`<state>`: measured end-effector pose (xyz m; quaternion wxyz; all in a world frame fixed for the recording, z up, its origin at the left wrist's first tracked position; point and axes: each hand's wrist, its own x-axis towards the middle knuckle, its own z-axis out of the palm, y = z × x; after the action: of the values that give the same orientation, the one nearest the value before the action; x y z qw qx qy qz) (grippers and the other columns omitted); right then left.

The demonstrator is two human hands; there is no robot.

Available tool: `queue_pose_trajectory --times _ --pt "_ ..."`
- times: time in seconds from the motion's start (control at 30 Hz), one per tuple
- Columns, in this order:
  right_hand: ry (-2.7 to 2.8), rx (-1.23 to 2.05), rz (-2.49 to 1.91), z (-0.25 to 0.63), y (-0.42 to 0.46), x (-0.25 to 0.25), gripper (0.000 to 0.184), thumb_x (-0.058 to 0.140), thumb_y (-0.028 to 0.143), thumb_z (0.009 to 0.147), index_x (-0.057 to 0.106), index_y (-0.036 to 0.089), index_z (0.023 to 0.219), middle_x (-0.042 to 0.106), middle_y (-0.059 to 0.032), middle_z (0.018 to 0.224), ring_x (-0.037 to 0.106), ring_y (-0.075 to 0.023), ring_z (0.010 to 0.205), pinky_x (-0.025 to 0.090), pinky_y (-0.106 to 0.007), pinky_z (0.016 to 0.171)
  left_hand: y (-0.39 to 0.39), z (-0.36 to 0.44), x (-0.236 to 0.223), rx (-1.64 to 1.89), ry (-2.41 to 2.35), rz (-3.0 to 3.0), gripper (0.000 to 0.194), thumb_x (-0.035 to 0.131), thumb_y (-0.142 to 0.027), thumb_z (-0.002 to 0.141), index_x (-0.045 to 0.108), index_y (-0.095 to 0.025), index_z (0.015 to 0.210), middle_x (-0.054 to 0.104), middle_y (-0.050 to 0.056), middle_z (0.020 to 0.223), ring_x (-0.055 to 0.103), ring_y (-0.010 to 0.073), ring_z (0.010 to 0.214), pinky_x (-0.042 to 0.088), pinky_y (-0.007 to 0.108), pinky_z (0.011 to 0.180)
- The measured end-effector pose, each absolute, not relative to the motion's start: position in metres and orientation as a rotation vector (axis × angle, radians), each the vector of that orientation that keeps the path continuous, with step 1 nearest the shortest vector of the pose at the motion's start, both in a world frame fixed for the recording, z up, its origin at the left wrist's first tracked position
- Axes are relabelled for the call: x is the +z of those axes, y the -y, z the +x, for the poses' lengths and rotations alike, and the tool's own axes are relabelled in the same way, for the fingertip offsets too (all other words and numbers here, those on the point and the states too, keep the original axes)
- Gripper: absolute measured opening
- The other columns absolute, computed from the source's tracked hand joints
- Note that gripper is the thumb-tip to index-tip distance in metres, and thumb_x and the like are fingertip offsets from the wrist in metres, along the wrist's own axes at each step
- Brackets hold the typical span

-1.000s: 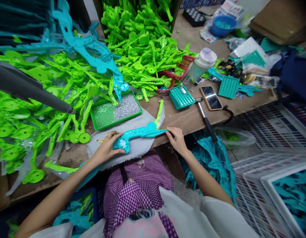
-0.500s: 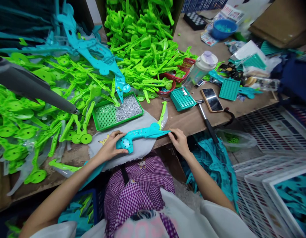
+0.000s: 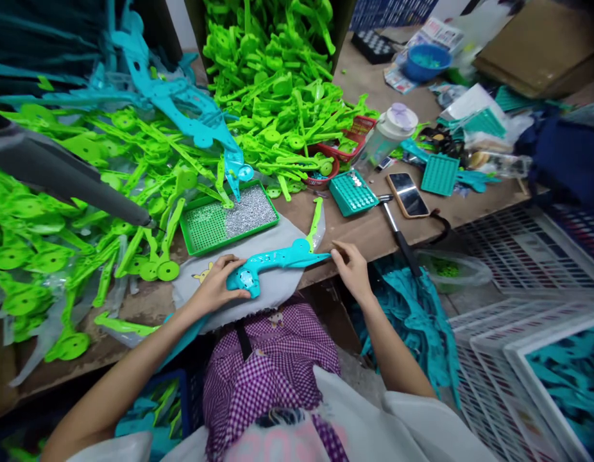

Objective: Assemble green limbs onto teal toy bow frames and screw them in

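My left hand [image 3: 215, 287] is closed around the wide, hooked end of a teal plastic part [image 3: 275, 258], which is long and shaped like a toy gun. This part lies over a grey cloth [image 3: 285, 282] at the table's front edge, its narrow tip pointing right. Just off that tip is my right hand [image 3: 352, 273], with loosely bent fingers and thumb apart and nothing seen between them. A bright green strip with a translucent blade-like piece [image 3: 317, 224] sticks out beyond the teal part's round disc. Behind the cloth stands a green perforated tray [image 3: 205, 228] partly filled with tiny silvery pieces.
Heaped green parts [image 3: 272, 96] cover the left and back. A dark grey pointed tool [image 3: 76, 173] reaches in from the left. To the right are a teal tray [image 3: 352, 192], hammer [image 3: 396, 224], phone [image 3: 408, 194] and jar [image 3: 390, 131]. White crates [image 3: 523, 353] stand lower right.
My right hand has shifted slightly right, off the teal part's tip, and its fingers have loosened. My left hand and the part stay nearly in place. The view has turned a little.
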<state>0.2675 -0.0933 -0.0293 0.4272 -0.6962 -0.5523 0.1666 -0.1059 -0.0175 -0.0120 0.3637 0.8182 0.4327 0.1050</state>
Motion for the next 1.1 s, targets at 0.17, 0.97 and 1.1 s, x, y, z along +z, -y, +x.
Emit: queue_pose_trajectory --times 0.17,0.97,1.1 --pt "1.255 0.273 -1.747 0.263 0.071 -0.013 0.042 0.052 0.054 0.096 0.071 0.019 0.111 0.072 -0.0136 0.106 0.069 -0.0257 0.098 0.058 -0.042 0.089 0.02 -0.115 -0.011 0.219 -1.169 2.172 0.099 0.084 -0.055 0.069 0.04 -0.023 0.152 0.039 0.018 0.151 0.046 0.038 0.138 0.042 0.051 0.113" --pt "2.092 0.425 -1.59 0.194 0.053 -0.006 0.043 0.044 0.048 0.103 0.063 0.026 0.134 0.065 -0.011 0.138 0.056 -0.0307 0.133 0.037 -0.058 0.116 0.025 -0.137 0.008 0.198 -1.257 2.037 0.052 0.066 -0.064 0.08 0.07 -0.022 0.11 0.071 0.009 0.11 0.065 0.0296 0.101 0.052 0.042 0.093" --pt "2.205 0.35 -1.564 0.196 0.056 -0.016 0.052 0.044 0.055 0.101 0.058 0.025 0.141 0.061 -0.0124 0.144 0.049 -0.0328 0.141 0.032 -0.059 0.117 0.056 -0.16 0.021 0.535 -1.5 2.025 0.053 0.061 -0.063 0.086 0.068 -0.022 0.119 0.067 0.01 0.119 0.063 0.029 0.111 0.05 0.044 0.101"
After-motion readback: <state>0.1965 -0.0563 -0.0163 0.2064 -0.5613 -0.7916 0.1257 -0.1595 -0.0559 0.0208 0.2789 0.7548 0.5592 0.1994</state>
